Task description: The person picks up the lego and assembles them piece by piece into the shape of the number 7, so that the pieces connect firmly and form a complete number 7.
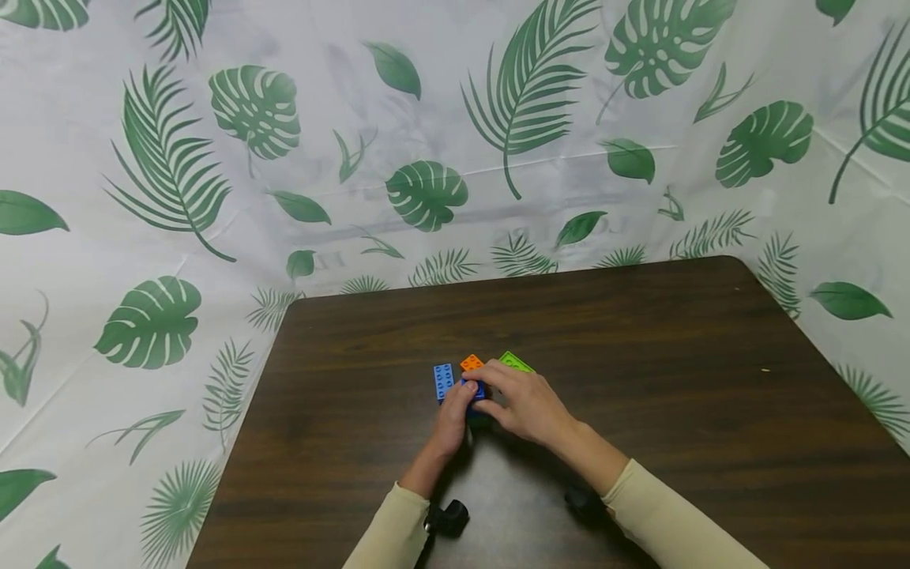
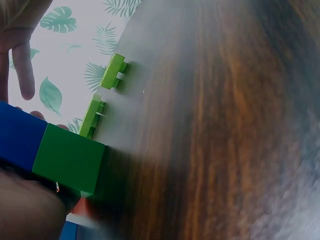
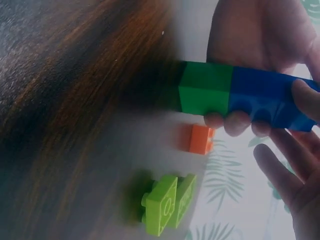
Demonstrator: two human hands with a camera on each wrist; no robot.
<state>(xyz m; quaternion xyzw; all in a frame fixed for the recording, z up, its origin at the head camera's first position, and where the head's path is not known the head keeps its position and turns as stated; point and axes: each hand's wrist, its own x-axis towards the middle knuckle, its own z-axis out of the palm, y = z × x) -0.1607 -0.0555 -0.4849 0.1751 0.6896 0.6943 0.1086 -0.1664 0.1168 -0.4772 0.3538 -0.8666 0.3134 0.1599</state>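
My left hand (image 1: 449, 419) grips an upright stack, a dark blue block (image 3: 262, 97) above a green block (image 3: 206, 90), with fingers curled around its side. My right hand (image 1: 526, 399) is at the stack's top, its thumb and index finger around the blue part (image 1: 474, 390). Other right-hand fingers stretch out beside the stack in the right wrist view. An orange brick (image 1: 472, 362) lies just behind the hands. To its left sits a lighter blue brick (image 1: 444, 379), studs up. Lime green bricks (image 3: 161, 205) stand on the right, partly hidden by my right hand in the head view.
The bricks are on a dark wood-grain table (image 1: 640, 356) with rounded far corners. A white curtain with green leaves (image 1: 426, 118) hangs behind and beside it. Black wrist devices (image 1: 448, 519) sit by the sleeves, low over the tabletop.
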